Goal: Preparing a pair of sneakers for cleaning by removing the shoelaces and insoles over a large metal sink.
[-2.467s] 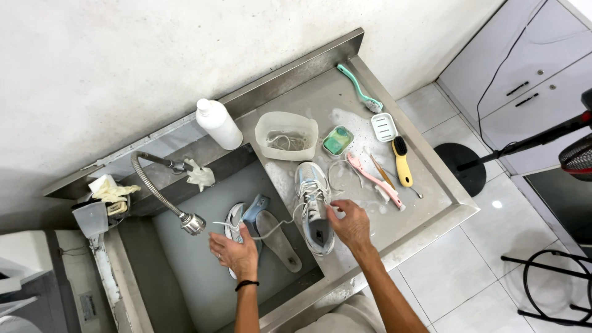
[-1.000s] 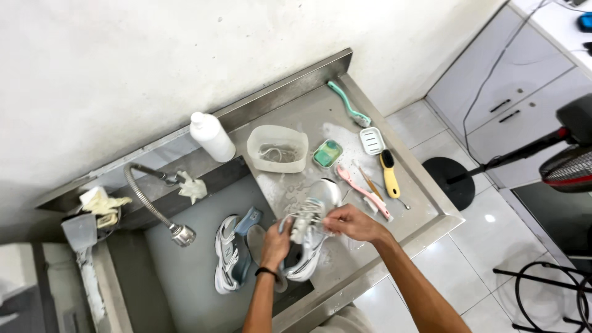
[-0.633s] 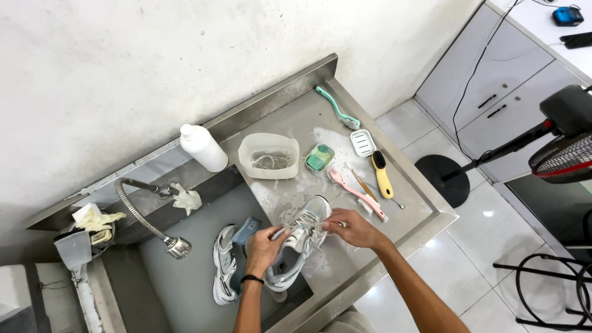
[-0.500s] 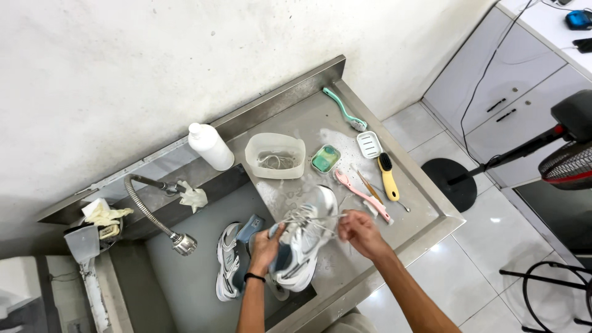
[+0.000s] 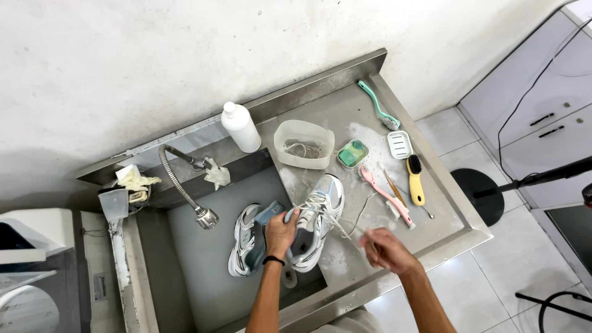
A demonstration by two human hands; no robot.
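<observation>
The left hand (image 5: pixel 280 233) grasps a white sneaker (image 5: pixel 316 221) by its tongue and collar, holding it across the edge between the sink basin (image 5: pixel 185 271) and the wet steel counter (image 5: pixel 431 213); the right hand (image 5: pixel 381 250) is blurred above the soapy counter just right of the shoe, loosely curled, and whether it pinches the trailing lace cannot be told. A second sneaker (image 5: pixel 243 246) lies in the basin just left of the left hand, with a blue insole (image 5: pixel 268 214) between the two shoes; the flexible tap (image 5: pixel 185 188) hangs further left. Beyond the hands stand a white bottle (image 5: pixel 241 127), a clear tub (image 5: pixel 303 143), a green soap dish (image 5: pixel 352 153) and a teal brush (image 5: pixel 377 105); right of the held shoe lie a pink brush (image 5: pixel 385 195) and a yellow brush (image 5: pixel 415 179).
</observation>
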